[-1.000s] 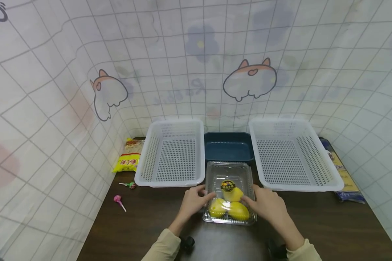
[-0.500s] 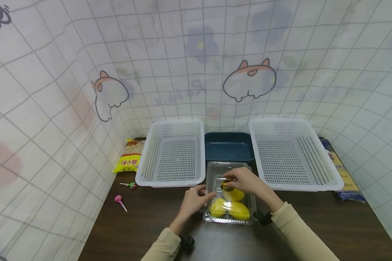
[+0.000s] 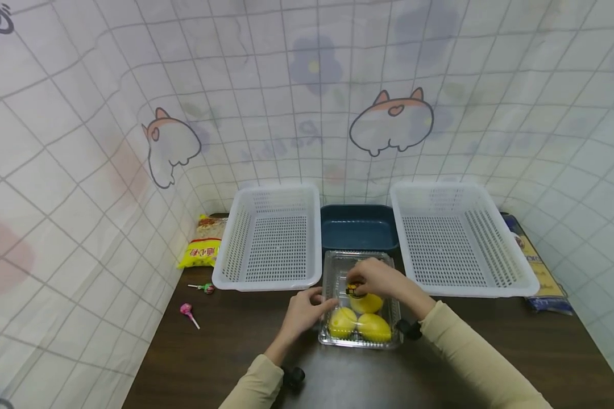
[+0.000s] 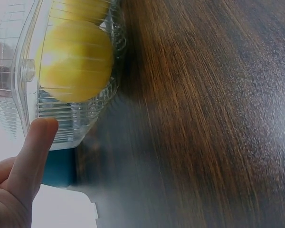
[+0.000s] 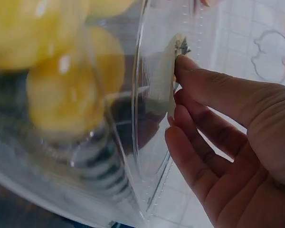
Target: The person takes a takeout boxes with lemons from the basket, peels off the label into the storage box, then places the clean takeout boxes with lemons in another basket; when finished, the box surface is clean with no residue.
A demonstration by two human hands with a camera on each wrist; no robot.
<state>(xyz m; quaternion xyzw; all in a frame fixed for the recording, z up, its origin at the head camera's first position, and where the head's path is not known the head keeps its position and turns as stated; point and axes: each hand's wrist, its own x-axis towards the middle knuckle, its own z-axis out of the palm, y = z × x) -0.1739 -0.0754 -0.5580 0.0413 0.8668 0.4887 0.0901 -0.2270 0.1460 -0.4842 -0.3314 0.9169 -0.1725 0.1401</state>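
The wood-grain table (image 3: 225, 358) bears one white slotted basket (image 3: 278, 244) beyond the clear clamshell box (image 3: 336, 270) to its left, a second basket (image 3: 435, 250) to its right, and a dark teal tray (image 3: 358, 236) directly behind it. Left hand (image 3: 303, 312), thumb straight, rests against the box's left side. Right hand (image 3: 377, 276), thumb and fingers nearly closed, pinches a round sticker (image 5: 172, 88) at the lid, over yellow mangoes (image 3: 373, 328) inside. Peeling seems in hand; next calls for slow, steady pulling while bracing the box.
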